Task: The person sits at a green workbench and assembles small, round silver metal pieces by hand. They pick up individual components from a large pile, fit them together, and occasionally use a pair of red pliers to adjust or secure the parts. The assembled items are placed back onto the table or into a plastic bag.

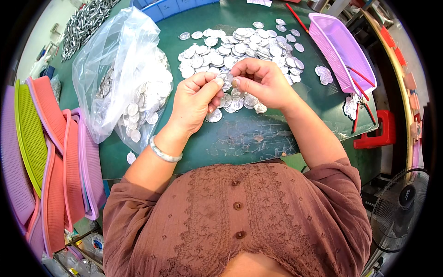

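Note:
Above the table, a round silver metal pendant [225, 79] is held upright between my two hands. My left hand [196, 98] pinches its left edge between thumb and forefinger. My right hand [262, 83] has thumb and forefinger pinched at its right edge; the exact contact there is partly hidden by the fingers. Right behind and under my hands lies a wide heap of similar silver pendants [240, 46], several with small loops. A clear plastic bag [117, 69] full of more pendants slumps open at my left. One loose pendant [131, 158] lies near the front left edge.
A purple plastic basket [341, 51] stands at the right on the green table [249, 138], with red-handled pliers [357, 83] beside it. Colourful baskets [32, 134] are stacked at left. Metal parts [87, 25] and a blue bin [177, 6] sit behind; a fan [400, 207] is lower right.

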Demonstrator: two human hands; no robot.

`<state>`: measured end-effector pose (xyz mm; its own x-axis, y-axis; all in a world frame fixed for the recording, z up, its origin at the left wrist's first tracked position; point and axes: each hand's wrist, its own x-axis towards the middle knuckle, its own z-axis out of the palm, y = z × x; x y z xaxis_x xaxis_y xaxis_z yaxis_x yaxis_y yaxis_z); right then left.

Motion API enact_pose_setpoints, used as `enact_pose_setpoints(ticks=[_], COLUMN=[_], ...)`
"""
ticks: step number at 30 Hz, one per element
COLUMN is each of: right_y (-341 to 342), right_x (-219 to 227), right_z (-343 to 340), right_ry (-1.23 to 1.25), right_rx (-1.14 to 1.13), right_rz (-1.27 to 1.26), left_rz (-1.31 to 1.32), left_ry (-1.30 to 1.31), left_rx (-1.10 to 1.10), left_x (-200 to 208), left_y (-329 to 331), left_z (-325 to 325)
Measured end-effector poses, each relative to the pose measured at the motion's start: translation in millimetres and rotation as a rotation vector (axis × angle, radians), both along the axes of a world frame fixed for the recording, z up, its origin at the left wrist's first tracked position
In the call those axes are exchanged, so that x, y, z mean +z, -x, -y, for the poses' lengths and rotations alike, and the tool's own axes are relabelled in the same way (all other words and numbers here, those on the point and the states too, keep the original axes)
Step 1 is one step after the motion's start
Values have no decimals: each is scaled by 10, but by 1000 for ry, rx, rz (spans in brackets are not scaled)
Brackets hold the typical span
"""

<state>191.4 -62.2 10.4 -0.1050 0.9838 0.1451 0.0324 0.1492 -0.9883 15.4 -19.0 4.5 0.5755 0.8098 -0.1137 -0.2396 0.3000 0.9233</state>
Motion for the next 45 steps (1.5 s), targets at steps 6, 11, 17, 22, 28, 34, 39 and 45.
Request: enact_pose_setpoints(ticks=[6, 11, 17, 22, 28, 34, 39, 45], right_y=[3, 18, 30, 31, 28, 33, 42, 61], right_x=[16, 36, 42, 29, 42, 54, 57, 67], right_z=[14, 22, 20, 15, 12, 17, -2, 8], right_ry=[-58, -144, -242, -325, -372, -421, -577, -634], right_rx=[-33, -80, -103, -98, -91, -103, -143, -212], right_rz=[60, 165, 252, 269, 327, 367, 508, 541], left_rz=[44, 48, 66, 91, 116, 141, 152, 199], left_ry=[-78, -62, -90, -61, -29, -3, -19, 18], left_rx=[3, 32, -21, -28, -43, -68, -116, -120], left_x=[-33, -37, -44, -57, -72, -90, -47, -25], left_y=[-14, -27, -15, -14, -8, -5, 2, 5], left_z=[5, 8, -6, -16, -26, -37, -31, -49])
